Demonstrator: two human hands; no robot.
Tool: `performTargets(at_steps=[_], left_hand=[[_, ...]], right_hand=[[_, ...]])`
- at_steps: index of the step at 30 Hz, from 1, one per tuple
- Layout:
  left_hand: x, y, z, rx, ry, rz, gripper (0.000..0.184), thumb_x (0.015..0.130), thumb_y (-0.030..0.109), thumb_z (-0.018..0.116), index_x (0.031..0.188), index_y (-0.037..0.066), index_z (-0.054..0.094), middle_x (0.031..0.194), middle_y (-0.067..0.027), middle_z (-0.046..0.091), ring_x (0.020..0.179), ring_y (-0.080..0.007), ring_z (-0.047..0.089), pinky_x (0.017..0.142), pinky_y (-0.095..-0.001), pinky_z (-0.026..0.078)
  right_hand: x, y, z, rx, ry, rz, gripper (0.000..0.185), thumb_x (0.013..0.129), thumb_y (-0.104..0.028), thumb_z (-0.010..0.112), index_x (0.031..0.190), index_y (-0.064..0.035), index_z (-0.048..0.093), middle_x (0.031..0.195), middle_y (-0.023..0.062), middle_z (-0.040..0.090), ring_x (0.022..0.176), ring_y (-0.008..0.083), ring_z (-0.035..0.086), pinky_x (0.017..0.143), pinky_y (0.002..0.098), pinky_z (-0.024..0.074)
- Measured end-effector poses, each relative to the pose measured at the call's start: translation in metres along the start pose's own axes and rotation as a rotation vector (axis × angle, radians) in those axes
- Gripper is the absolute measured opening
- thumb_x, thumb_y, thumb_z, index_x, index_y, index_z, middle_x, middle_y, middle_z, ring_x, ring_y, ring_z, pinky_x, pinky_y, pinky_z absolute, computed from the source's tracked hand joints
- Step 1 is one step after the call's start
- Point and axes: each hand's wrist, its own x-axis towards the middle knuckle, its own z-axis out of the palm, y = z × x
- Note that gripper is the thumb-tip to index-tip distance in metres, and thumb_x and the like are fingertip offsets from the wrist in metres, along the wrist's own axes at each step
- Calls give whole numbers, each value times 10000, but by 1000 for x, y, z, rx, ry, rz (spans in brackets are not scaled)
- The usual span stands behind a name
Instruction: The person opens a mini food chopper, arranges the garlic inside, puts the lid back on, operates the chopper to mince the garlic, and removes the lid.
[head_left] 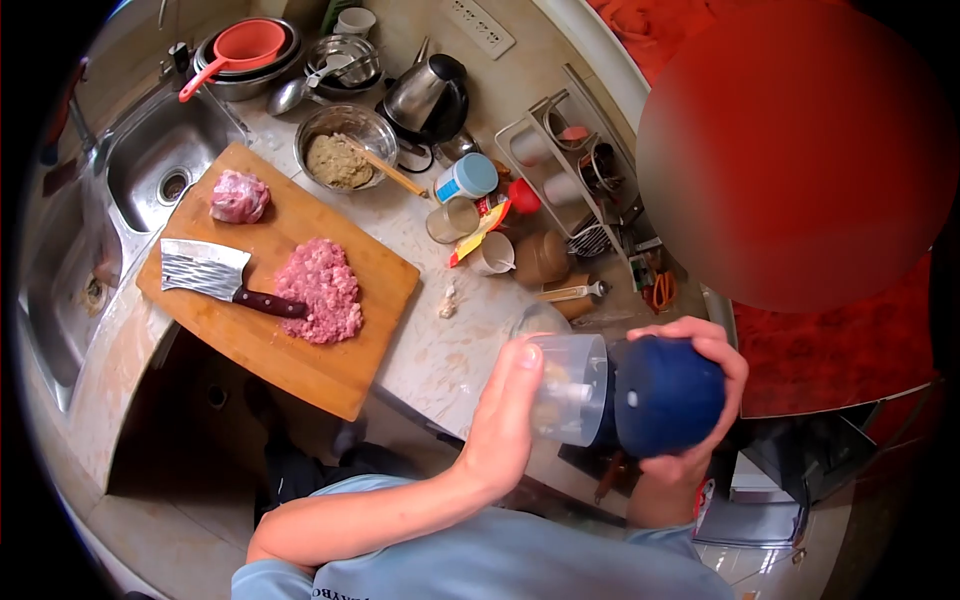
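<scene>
My left hand [508, 410] is closed round the end of a clear plastic cup [570, 390], which lies tilted on its side in the air. My right hand [715, 375] wraps round a dark blue appliance body [668, 395]. The cup's open-looking rim faces the blue body, close to it; whether they are joined I cannot tell. Left of them, a wooden cutting board [385, 290] bears minced meat [322, 290], a lump of meat [240, 196] and a cleaver [205, 270] whose handle rests at the mince.
Behind the board stand a metal bowl [340, 160] of pale mixture, a kettle [425, 95], a blue-lidded jar [468, 178] and a wall rack [580, 150]. A sink [160, 170] is at the left. A small crumpled scrap [447, 301] lies on the counter [425, 350].
</scene>
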Motion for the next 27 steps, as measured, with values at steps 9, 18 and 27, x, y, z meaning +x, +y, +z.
performTargets(at_steps=[9,18,27], left_hand=[[-10,33,18,-47,-183,-229,638,1005,597,432,1475,168,387,1322,-88,550,1043,-254,642,747,-455,603],[-11,40,27,33,-258,-245,631,1021,603,446,1385,88,411,1275,-144,546,1081,-249,634,720,-404,625],[-12,45,29,58,-286,-286,628,1020,607,442,1356,77,437,1263,-145,559,1089,-254,632,744,-415,623]], right_hand=[[6,5,-28,25,-115,-188,985,600,-447,954,1342,-95,412,1248,228,464,1072,397,614,889,498,555],[13,-15,-28,-199,-183,-223,862,674,-471,914,1307,-129,439,1204,222,487,1044,400,615,866,512,562],[14,-27,-24,-250,-206,-184,807,694,-442,909,1299,-131,473,1203,210,511,1040,407,630,861,500,564]])
